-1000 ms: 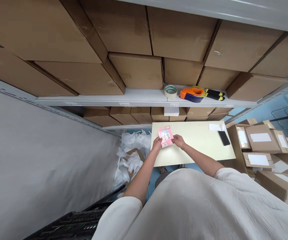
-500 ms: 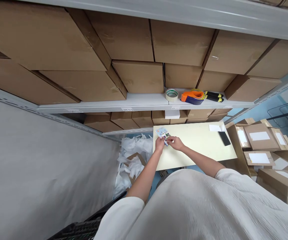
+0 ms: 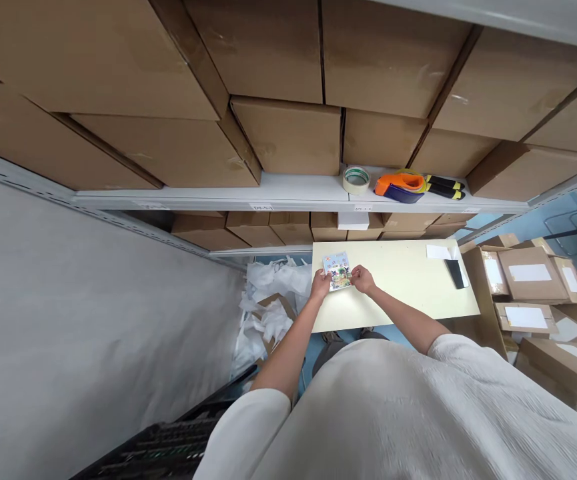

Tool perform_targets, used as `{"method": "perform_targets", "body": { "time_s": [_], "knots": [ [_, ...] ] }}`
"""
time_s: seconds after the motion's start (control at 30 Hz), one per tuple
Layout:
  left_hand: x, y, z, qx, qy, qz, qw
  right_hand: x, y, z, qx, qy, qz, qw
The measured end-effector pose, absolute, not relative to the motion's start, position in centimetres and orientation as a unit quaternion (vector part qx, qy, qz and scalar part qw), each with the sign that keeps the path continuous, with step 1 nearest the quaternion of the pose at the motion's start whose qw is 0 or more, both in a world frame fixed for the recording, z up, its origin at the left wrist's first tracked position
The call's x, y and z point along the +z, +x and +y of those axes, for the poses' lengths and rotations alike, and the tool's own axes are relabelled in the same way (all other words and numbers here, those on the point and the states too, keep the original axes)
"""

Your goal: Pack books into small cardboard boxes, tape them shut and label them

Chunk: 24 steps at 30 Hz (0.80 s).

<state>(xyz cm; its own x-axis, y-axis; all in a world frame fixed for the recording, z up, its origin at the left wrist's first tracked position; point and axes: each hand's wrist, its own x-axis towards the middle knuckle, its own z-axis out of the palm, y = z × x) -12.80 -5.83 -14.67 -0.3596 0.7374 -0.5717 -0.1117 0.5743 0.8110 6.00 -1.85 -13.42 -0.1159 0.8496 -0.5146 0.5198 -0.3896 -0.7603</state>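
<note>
Over the left part of a cream tabletop (image 3: 403, 287), a small flat square item with a colourful light-blue print (image 3: 338, 270) is held between my two hands. Whether it is a booklet or a thin box, I cannot tell. My left hand (image 3: 321, 285) is closed on its left edge, fingers near the lower corner. At the opposite edge, my right hand (image 3: 363, 279) pinches its lower right side. The printed face points up towards me, mostly uncovered.
A phone (image 3: 454, 274) and white paper (image 3: 438, 252) lie at the table's right end. Above, the shelf holds a tape roll (image 3: 356, 179), an orange tape dispenser (image 3: 399, 185) and black-yellow handled tools (image 3: 445, 187). Cartons (image 3: 531, 275) stand right; white plastic (image 3: 273, 323) lies left.
The printed item's face has come into fuller view, flatter and straighter. My right hand has moved right, from its lower part to its right edge. The camera view has shifted slightly.
</note>
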Motion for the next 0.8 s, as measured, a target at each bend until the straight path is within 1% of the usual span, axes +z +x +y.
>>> {"method": "perform_targets", "body": {
  "time_s": [0.13, 0.27, 0.37, 0.43, 0.53, 0.6, 0.7, 0.8],
  "knots": [
    [-16.0, -13.3, -7.0, 0.354, 0.270, 0.754, 0.483, -15.2, 5.0, -2.4, 0.485, -0.672, -0.546, 0.123],
    [-16.9, -13.4, -9.2, 0.284, 0.430, 0.728, 0.452, -16.1, 4.4, -2.8, 0.457, -0.680, -0.568, 0.083],
    [-17.3, -13.3, -11.1, 0.200, 0.556, 0.680, 0.434, -16.1, 4.5, -3.9, 0.414, -0.651, -0.636, 0.036],
    [-17.4, -13.3, -12.2, 0.138, 0.607, 0.658, 0.424, -16.0, 4.8, -5.2, 0.362, -0.596, -0.717, -0.009],
    [-17.6, -13.5, -13.4, 0.059, 0.640, 0.649, 0.408, -15.8, 5.3, -7.2, 0.299, -0.470, -0.824, -0.100],
    [-17.8, -13.8, -13.7, 0.021, 0.647, 0.649, 0.400, -15.9, 5.2, -7.9, 0.277, -0.419, -0.850, -0.158],
    [-18.0, -14.4, -13.3, -0.006, 0.647, 0.656, 0.388, -16.3, 4.6, -7.7, 0.268, -0.413, -0.846, -0.208],
    [-18.1, -15.4, -12.1, -0.011, 0.644, 0.662, 0.383, -16.9, 3.5, -6.4, 0.285, -0.432, -0.827, -0.219]
  ]
}}
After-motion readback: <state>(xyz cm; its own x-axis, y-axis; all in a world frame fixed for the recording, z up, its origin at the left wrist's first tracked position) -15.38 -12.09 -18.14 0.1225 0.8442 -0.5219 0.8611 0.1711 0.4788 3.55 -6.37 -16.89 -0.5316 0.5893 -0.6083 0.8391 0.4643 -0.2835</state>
